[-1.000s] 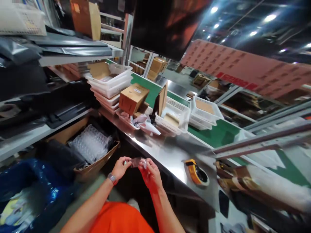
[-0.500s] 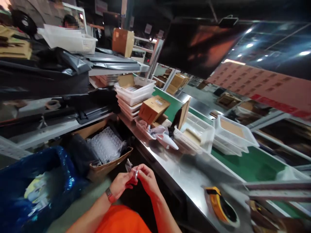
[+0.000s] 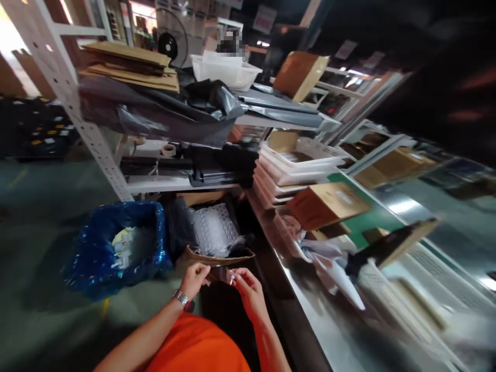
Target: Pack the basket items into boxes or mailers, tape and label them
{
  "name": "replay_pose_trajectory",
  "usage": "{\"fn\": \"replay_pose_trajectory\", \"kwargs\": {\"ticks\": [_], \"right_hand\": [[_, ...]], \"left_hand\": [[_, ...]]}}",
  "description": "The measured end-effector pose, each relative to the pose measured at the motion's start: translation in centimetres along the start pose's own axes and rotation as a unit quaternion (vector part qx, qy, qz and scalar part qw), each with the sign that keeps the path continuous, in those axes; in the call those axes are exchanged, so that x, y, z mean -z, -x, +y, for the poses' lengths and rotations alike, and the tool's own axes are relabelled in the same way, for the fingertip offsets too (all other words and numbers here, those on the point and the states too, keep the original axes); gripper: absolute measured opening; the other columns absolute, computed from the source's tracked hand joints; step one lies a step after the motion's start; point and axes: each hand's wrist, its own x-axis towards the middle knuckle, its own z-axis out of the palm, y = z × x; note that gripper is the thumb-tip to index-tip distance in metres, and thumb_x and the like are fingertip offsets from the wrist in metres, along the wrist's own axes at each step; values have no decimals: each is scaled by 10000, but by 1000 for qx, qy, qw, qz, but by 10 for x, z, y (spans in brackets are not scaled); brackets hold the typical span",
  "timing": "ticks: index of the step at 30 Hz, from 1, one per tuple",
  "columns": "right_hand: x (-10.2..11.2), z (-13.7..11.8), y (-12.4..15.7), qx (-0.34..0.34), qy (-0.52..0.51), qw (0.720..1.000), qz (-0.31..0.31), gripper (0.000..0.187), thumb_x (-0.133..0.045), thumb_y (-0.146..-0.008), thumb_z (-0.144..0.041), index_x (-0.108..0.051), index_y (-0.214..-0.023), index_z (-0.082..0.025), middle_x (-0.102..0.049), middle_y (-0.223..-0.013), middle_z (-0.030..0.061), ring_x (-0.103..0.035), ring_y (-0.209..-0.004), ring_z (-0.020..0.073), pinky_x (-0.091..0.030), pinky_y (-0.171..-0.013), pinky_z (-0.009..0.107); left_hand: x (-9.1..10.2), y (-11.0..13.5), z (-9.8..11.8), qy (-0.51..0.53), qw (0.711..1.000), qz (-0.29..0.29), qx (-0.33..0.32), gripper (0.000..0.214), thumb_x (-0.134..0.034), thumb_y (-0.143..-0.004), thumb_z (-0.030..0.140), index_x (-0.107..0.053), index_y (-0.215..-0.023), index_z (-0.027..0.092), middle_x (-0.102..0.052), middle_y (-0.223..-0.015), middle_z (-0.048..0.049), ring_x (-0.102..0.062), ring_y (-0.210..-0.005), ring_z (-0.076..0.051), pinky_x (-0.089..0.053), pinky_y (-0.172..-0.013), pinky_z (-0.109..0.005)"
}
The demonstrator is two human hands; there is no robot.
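Both hands hold a small, dark, see-through piece of film [image 3: 220, 274] in mid-air, off the table [image 3: 329, 320]. The fingers of the left hand [image 3: 194, 281] pinch its left end; those of the right hand [image 3: 250, 289] pinch the right end, where it glints. Compared with half a second earlier, when the hands met, they now stand apart with the film stretched between them, and the view has swung left; the yellow tape dispenser has left the frame. The film thus appears to remain the work in hand, released by neither side. Just beyond the hands is the rim of an open carton [image 3: 201, 258] containing bubble wrap [image 3: 217, 227]. The table's near edge runs diagonally to the right of the right hand, apart from it. At far left, a blue-lined bin [image 3: 116, 281] stands open; bare floor [image 3: 127, 320] between it and the left forearm offers the freest room.
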Motion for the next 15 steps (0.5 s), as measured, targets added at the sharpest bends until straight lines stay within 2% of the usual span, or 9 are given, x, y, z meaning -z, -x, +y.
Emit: {"fn": "replay_pose_trajectory", "kwargs": {"ticks": [2,4,6,9,11,13,15], "right_hand": [[-11,4,-8,-20,-7,999,-45,419,-1033,-707,-522,-763,-815,-220,-802,-878,31,-693,-783,182,-543,-778,317],[-21,7,-15,-40,-17,995,-88,417,-1028,-710,-517,-745,-783,-220,-769,-802,19,-663,-731,169,-521,-730,301],[-28,10,-20,-56,-13,993,-103,427,-1028,-702,-524,-733,-764,-222,-747,-756,10,-644,-695,163,-518,-702,296],[-33,16,-30,-80,52,990,-105,429,-1005,-723,-567,-767,-803,-219,-793,-822,39,-704,-762,201,-590,-778,340],[-30,23,-37,-88,121,985,-81,471,-1007,-687,-614,-816,-837,-210,-834,-888,71,-761,-857,250,-632,-870,393],[-19,31,-44,-92,167,981,-27,563,-1027,-591,-649,-864,-889,-201,-865,-949,100,-800,-950,305,-655,-936,442],[-1,39,-48,-96,174,979,39,658,-1033,-521,-656,-890,-968,-196,-882,-1024,119,-820,-1022,346,-669,-969,478]], "left_hand": [[5,4,-1,29,999,-35,-19,771,-689,-728,923,-766,-857,167,-668,-708,-31,-605,-631,-158,-418,-531,-257],[6,7,-1,53,993,-105,10,827,-650,-740,946,-790,-878,143,-672,-727,-43,-566,-590,-144,-389,-490,-261],[5,8,-1,67,989,-126,45,806,-600,-805,913,-787,-866,131,-671,-725,-43,-514,-537,-120,-367,-471,-264],[5,4,-4,54,992,-82,77,614,-624,-908,720,-779,-820,132,-676,-699,-31,-503,-521,-107,-384,-502,-264],[12,-6,-7,18,995,-27,89,496,-668,-927,582,-762,-731,136,-667,-647,-26,-523,-518,-120,-401,-525,-276],[31,-18,-11,-29,994,45,93,439,-685,-937,461,-732,-646,135,-657,-611,-28,-578,-564,-147,-426,-579,-292],[64,-29,-15,-80,985,123,95,412,-666,-958,357,-715,-620,128,-671,-628,-40,-660,-694,-189,-448,-660,-302]]}}
